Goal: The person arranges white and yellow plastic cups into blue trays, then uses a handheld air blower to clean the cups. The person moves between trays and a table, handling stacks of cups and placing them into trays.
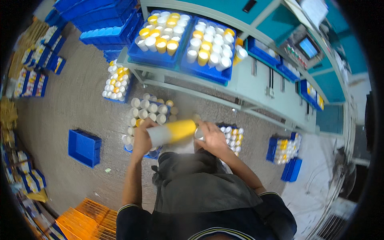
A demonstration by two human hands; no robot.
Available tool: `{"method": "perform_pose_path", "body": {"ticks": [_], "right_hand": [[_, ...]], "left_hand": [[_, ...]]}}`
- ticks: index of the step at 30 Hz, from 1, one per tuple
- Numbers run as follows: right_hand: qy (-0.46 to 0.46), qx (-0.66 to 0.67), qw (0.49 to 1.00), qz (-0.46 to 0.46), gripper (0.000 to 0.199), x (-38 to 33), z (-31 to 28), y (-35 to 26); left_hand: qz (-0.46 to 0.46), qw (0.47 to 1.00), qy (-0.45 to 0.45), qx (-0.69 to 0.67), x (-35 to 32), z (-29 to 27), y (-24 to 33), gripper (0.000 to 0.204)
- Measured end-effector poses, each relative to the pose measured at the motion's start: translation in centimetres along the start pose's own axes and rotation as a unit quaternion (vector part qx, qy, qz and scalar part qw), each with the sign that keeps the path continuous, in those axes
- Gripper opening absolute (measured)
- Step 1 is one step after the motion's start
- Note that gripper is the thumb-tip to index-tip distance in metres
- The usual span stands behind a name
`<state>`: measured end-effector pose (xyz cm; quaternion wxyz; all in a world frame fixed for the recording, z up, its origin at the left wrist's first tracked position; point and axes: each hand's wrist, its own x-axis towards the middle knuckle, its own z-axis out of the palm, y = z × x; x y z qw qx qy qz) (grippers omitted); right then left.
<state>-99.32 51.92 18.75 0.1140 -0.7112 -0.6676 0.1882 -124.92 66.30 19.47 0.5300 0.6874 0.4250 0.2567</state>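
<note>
My left hand (142, 139) is closed round the pale end of a long cone-shaped tube (172, 133), pale at the left and yellow at the right, held level and blurred by motion. I cannot make out whether it is one piece or several nested together. My right hand (212, 138) has its fingers curled round a white cup-shaped tube (199, 134), close to the yellow end. Below my left hand, a group of upright white tubes (143, 115) with a few yellow ones stands in a blue crate, partly hidden by my hand.
Two blue crates of tubes (164, 34) (210, 46) stand on the metal bench (244, 80) ahead. A bare blue crate (84, 148) lies on the floor at left. An orange rack (90, 220) is at lower left. More filled crates (283, 150) sit at right.
</note>
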Motion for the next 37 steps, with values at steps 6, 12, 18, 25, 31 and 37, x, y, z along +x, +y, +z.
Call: {"method": "perform_pose_path", "body": {"ticks": [6,12,18,25,31,37], "right_hand": [[0.148,0.227,0.96,0.065,0.07,15.4,-5.0,11.3],[0.215,0.366,0.902,0.079,0.066,32.7,-1.7,10.9],[0.195,0.312,0.93,-0.004,0.07,39.9,3.2,9.2],[0.065,0.095,0.972,-0.205,0.092,43.0,0.1,6.5],[0.079,0.117,0.961,-0.239,0.076,48.0,-3.1,3.4],[0.009,0.466,0.878,0.112,0.087,51.4,-0.3,4.5]], "left_hand": [[-0.02,0.951,0.285,0.117,15.3,-2.5,-3.4,0.008],[-0.02,0.925,0.312,0.217,29.1,-3.7,-5.3,0.018],[-0.063,0.938,0.185,0.285,36.3,-3.9,-5.1,0.016],[-0.077,0.954,0.139,0.253,38.8,-6.4,-3.4,0.028],[-0.046,0.986,0.136,0.08,36.8,-11.3,-0.5,0.03],[-0.144,0.979,0.113,0.088,39.0,-16.5,-9.2,0.028]]}}
